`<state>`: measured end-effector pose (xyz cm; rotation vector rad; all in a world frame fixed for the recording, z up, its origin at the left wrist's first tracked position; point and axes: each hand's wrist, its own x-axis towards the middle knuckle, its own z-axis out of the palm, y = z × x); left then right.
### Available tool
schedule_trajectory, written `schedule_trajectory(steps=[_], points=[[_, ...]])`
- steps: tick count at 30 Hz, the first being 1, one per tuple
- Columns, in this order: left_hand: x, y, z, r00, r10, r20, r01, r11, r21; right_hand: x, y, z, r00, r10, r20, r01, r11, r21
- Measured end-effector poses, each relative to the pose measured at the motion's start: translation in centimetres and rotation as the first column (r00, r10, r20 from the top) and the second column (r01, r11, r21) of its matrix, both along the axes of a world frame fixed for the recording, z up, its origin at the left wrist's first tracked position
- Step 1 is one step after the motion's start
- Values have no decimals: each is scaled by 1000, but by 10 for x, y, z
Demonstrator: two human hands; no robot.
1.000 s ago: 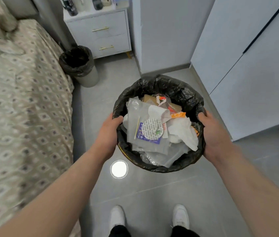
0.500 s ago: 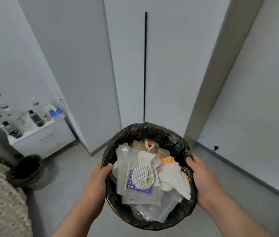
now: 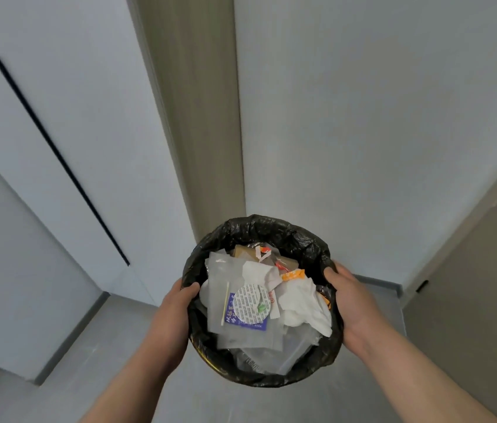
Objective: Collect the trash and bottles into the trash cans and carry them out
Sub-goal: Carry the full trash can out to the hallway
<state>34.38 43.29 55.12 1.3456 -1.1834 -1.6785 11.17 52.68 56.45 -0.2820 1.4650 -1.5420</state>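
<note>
Looking down in the head view, we held the trash can (image 3: 259, 230) in the air in front of us, clear of the grey floor (image 3: 113, 355) and facing a pale wall (image 3: 363, 117). It was lined with a black bag (image 3: 308, 242) folded over the rim and filled near the top with tissue (image 3: 305, 306), clear plastic wrappers (image 3: 219, 276) and a round foil seal (image 3: 250, 303). We judged the load light but loose, apt to spill if tipped. The bag looked slick and soft, so the firm rim beneath it was the place to hold. Our left hand (image 3: 177, 303) gripped the left rim, thumb hooked inside. Our right hand (image 3: 352, 300) clasped the right rim likewise, thumb over the edge. Both forearms reached forward, level with each other, with the can upright between them.
</note>
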Motion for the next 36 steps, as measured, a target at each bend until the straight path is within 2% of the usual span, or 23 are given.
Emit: schedule_trajectory(steps=[10, 16, 20, 26, 32, 36], points=[[-133, -89, -10, 989, -142, 46, 140, 989, 35, -122, -69, -18, 990, -136, -18, 137, 986, 91], [-204, -190, -57, 975, -209, 79, 202, 976, 86, -185, -152, -55, 982, -174, -68, 184, 966, 181], [-254, -266, -105, 974, -184, 130, 161, 973, 168, -226, -222, -89, 976, -187, -110, 208, 949, 236], [-316, -350, -210, 970, -141, 196, 74, 947, 313, -282, -309, -195, 985, -106, -137, 157, 883, 442], [-336, -374, -349, 961, -125, 248, -16, 867, 498, -310, -340, -348, 1000, 0, -18, 12, 744, 668], [-339, -389, -445, 950, -70, 303, -110, 837, 537, -316, -361, -453, 995, 88, 41, -90, 689, 719]])
